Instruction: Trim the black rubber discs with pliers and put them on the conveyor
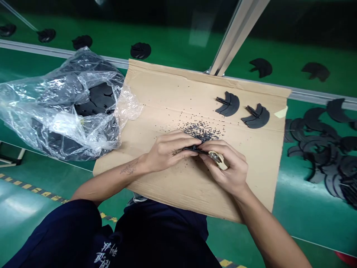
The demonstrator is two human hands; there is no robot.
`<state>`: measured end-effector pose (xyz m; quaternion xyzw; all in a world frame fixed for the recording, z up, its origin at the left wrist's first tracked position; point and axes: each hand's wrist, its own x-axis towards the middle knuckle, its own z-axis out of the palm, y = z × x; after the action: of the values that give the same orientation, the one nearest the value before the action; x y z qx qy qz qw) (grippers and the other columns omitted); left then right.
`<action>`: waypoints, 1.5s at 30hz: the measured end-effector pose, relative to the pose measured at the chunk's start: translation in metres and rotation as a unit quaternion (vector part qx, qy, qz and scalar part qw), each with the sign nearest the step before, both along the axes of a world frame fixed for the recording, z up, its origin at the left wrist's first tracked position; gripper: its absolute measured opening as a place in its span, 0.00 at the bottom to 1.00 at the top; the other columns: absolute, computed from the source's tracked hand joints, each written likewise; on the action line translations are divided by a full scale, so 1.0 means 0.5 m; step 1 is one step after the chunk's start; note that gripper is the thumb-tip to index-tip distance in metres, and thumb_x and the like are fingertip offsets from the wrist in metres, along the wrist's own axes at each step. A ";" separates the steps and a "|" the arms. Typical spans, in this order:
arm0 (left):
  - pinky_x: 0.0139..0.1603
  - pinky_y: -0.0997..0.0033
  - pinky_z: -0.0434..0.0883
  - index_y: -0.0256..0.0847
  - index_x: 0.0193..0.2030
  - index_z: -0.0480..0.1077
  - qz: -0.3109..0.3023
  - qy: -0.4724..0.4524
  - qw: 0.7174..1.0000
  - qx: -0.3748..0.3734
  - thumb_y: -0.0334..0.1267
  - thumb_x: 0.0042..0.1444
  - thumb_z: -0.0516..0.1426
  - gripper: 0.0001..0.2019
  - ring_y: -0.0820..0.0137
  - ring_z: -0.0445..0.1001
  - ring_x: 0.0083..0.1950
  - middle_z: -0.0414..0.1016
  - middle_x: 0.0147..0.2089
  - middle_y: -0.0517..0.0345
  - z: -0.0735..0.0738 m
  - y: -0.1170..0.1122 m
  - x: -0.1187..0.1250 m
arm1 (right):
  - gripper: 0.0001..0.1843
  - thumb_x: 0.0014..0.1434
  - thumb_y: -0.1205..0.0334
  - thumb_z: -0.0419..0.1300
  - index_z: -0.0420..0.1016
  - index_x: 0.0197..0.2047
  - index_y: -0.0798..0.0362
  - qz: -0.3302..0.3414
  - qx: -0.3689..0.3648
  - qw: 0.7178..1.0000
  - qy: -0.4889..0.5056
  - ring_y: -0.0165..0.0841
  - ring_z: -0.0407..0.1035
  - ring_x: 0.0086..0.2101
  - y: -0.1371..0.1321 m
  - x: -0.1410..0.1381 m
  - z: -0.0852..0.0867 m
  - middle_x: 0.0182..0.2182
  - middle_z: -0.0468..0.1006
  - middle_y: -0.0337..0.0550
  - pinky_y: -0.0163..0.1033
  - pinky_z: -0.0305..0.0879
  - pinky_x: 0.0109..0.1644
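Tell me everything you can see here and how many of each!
cardboard sheet: one, tan, on the green bench
clear plastic bag: one, see-through, left of the cardboard, holding black pieces
curved black pieces: two, black, on the cardboard
loose black pieces: many, black, heaped right of the cardboard
black crumbs: many, black, scattered on the cardboard
metal rail: one, silver, across the bench
black strip: one, black, between the hands
small tool: one, beige, in the right hand
left hand: one, on the black strip
right hand: one, around the small tool
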<state>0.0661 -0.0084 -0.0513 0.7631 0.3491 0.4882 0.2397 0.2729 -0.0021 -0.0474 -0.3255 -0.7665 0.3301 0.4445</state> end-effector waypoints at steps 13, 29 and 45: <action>0.46 0.72 0.79 0.38 0.50 0.77 0.040 -0.016 0.999 0.009 0.37 0.62 0.63 0.11 0.73 0.81 0.44 0.83 0.43 0.52 0.005 0.000 0.000 | 0.05 0.60 0.66 0.66 0.77 0.41 0.50 -0.045 -0.037 0.997 -0.053 0.33 0.77 0.33 -0.002 0.002 0.018 0.34 0.83 0.41 0.38 0.75 0.38; 0.42 0.71 0.78 0.38 0.51 0.73 0.095 0.041 0.989 0.106 0.41 0.57 0.67 0.17 0.72 0.79 0.41 0.81 0.40 0.55 0.008 0.002 -0.008 | 0.07 0.59 0.69 0.67 0.79 0.41 0.49 -0.013 -0.035 0.999 0.003 0.32 0.78 0.33 -0.002 0.001 0.021 0.34 0.83 0.41 0.38 0.76 0.39; 0.43 0.72 0.79 0.37 0.49 0.78 -0.007 -0.014 1.000 -0.006 0.39 0.56 0.67 0.15 0.72 0.80 0.42 0.82 0.41 0.52 0.017 -0.002 -0.006 | 0.11 0.57 0.73 0.66 0.78 0.42 0.48 -0.008 0.021 1.000 0.014 0.34 0.79 0.35 -0.003 0.005 0.003 0.36 0.83 0.43 0.39 0.77 0.39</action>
<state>0.0629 -0.0095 -0.0427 0.7573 0.3434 0.4945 0.2530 0.2753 -0.0036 -0.0456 -0.3173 -0.7644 0.3147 0.4648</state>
